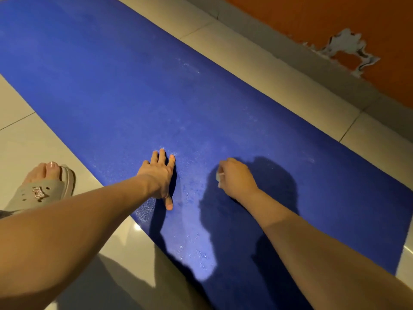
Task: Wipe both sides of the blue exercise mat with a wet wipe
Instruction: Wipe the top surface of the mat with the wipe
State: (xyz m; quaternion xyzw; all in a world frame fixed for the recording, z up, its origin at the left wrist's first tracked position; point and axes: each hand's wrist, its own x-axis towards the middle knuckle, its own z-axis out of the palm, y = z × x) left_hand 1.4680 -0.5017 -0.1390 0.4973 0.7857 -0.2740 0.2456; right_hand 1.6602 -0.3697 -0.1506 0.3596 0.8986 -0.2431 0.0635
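Reaching out over a blue exercise mat [111, 86] spread flat on a pale tiled floor [268, 70], a person works near the mat's close end. The left grip [159, 175] lies open and palm down, fingers straight and splayed, pressing on the mat close to its left edge. The right grip [238, 180], a little to the right and not touching the left, is curled tight round a small white wet wipe [220, 179]. Only a crumpled bit of the wipe shows at the thumb side, held against the mat's surface. Pale, speckled patches mark the blue between and beyond the two. A foot in a beige slotted sandal [42, 189] stands on the tiles left of the mat. Along the far side runs an orange wall [324, 16] with a patch of peeled paint [348, 48].
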